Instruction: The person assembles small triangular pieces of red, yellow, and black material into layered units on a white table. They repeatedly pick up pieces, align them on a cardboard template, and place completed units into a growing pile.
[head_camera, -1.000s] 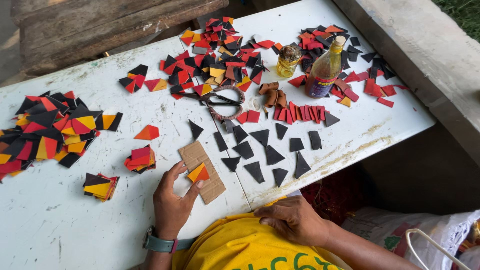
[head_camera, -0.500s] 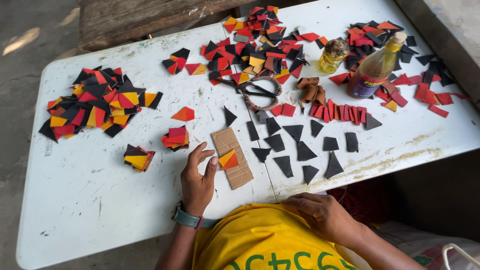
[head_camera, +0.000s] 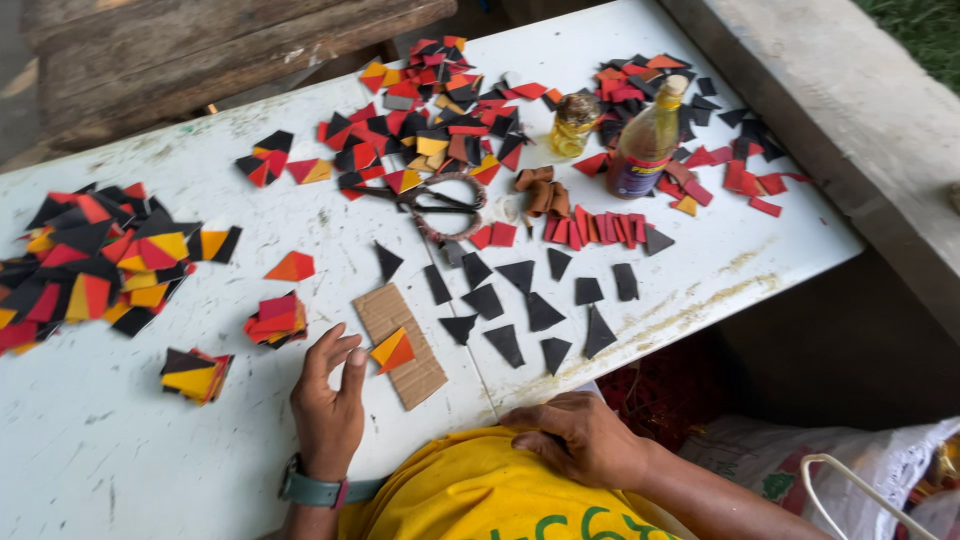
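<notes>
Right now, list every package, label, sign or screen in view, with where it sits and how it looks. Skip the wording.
Bottle: upright at the table's far right among red and black pieces; amber liquid, pale cap, a red, blue and yellow label round its lower part.
Jar: just left of the bottle; small, clear, yellowish; no label shows.
Sack: on the ground at lower right; white with green and red print.
No signs or screens.

You can see two hands, one bottle (head_camera: 645, 140), one small jar (head_camera: 574, 122), one pair of scissors (head_camera: 430, 200), one cardboard strip (head_camera: 410, 362) and about eleven black triangles (head_camera: 540, 312) laid out on the bench (head_camera: 120, 460).
</notes>
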